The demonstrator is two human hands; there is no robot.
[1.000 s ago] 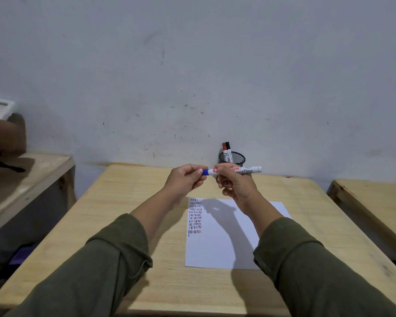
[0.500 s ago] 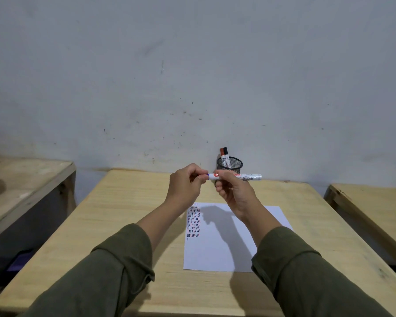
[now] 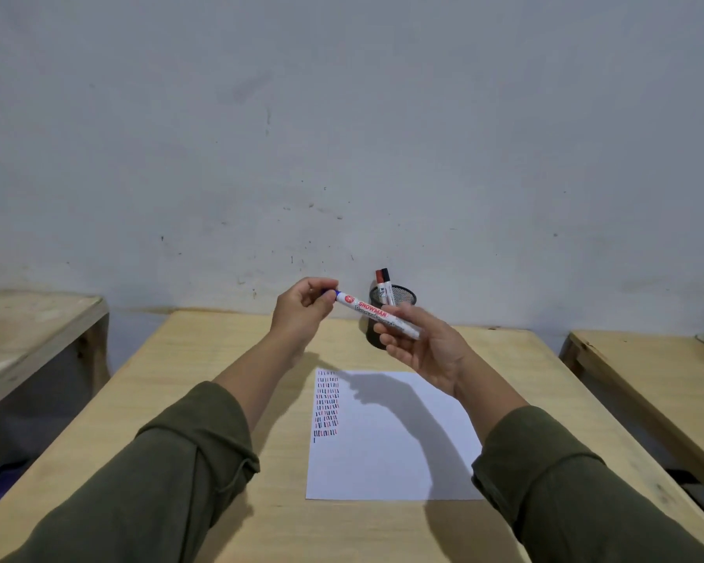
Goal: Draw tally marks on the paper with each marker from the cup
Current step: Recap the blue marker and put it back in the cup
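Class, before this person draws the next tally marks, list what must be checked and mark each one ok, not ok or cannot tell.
1. Marker held: ok, the right hand holds the barrel.
2. Cap off: not ok, the left hand pinches the blue cap end, which sits at the barrel.
3. Paper flat on the table: ok.
4. Free space for marks: ok, the tally marks fill only the left edge.
5. Other markers stand in the cup: ok.
6. Ink flows: cannot tell.
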